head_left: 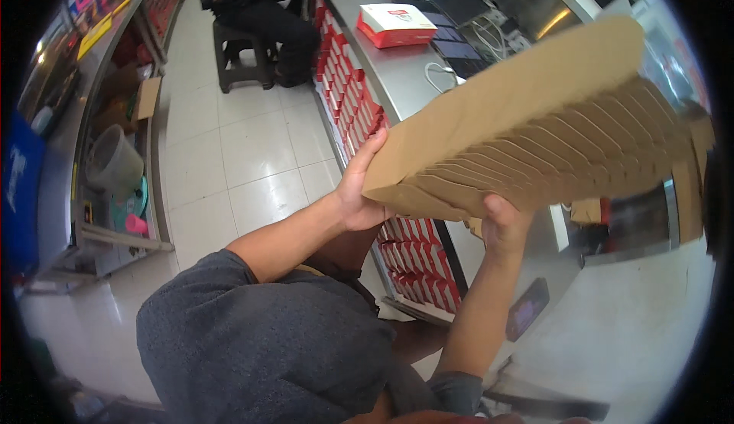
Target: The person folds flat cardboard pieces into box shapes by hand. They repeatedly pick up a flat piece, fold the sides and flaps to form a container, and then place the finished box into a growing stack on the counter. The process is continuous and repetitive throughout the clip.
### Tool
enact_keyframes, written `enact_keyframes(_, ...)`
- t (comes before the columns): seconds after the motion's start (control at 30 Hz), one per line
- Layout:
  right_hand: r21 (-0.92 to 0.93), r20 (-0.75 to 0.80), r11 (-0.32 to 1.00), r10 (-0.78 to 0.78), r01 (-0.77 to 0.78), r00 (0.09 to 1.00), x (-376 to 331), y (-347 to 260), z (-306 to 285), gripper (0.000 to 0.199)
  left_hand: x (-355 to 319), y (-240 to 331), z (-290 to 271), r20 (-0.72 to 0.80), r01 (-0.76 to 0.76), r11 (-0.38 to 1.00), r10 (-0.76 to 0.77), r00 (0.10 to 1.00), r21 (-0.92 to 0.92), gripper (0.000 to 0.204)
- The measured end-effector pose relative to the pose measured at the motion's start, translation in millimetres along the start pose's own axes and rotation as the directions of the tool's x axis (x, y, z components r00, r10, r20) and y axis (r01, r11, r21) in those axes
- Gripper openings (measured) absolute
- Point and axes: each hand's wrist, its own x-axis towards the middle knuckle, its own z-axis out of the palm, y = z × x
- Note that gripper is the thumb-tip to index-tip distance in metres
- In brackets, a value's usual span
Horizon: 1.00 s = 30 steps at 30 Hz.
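Observation:
A long stack of nested brown cardboard boxes, open-topped with angled flaps, is raised in front of me and slants up to the right. My left hand grips its near left end, with the thumb lying along the side. Under the front side, my right hand supports the stack, its thumb up against the cardboard and its other fingers hidden. The stack covers part of the counter and what stands behind it.
A red and white carton sits on the metal counter, near cables and dark devices. Below are rows of folded red and white cartons. A phone lies right of my forearm. A person sits on a dark stool. Shelving stands left.

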Motion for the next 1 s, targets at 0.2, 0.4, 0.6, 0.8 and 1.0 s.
enact_keyframes(0.2,0.014,-0.048,0.996,0.092,-0.092,0.995,-15.8,-6.1,28.9,0.069,4.6,-8.2,-9.5,0.247,0.094,0.972,-0.039,0.968,-0.214,0.078)
enact_keyframes(0.4,-0.063,-0.015,0.996,0.055,-0.056,0.998,-35.8,-2.0,26.9,0.072,0.5,-22.2,-0.6,0.175,0.12,0.97,-0.083,0.981,-0.212,0.088)
enact_keyframes(0.6,-0.003,-0.035,0.997,0.079,-0.079,0.996,-44.1,3.5,19.8,0.073,10.4,-25.9,-7.5,0.197,0.181,0.957,-0.137,0.971,-0.225,0.085)
enact_keyframes(0.8,-0.028,-0.073,0.99,0.137,-0.139,0.988,-52.2,-1.9,8.4,0.069,10.7,-17.2,-7.1,0.156,0.193,0.974,-0.174,0.972,-0.118,0.084)
enact_keyframes(1.0,0.151,-0.12,0.983,0.121,-0.103,0.985,-52.1,-24.5,-3.4,0.101,4.8,-23.7,2.3,-0.016,-0.067,0.813,0.094,0.995,0.579,0.09)
